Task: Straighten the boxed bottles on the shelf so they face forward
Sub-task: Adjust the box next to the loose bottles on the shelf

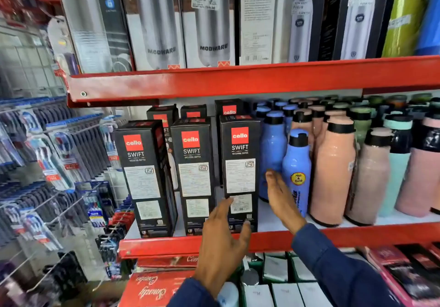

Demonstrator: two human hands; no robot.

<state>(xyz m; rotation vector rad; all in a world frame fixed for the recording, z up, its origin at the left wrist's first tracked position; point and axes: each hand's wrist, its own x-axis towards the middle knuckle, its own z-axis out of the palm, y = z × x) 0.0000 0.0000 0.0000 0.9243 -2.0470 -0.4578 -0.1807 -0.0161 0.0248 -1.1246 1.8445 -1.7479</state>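
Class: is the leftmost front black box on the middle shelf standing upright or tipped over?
Upright: the leftmost box stands on its base, label reading top to bottom.

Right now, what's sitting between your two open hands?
In the head view, the rightmost Cello box stands between the left hand and right hand.

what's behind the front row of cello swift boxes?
Behind the front row of boxes, a second row of black boxes stands: three tops show, red logos visible. Their lower parts are covered, and anything deeper on the shelf cannot be seen.
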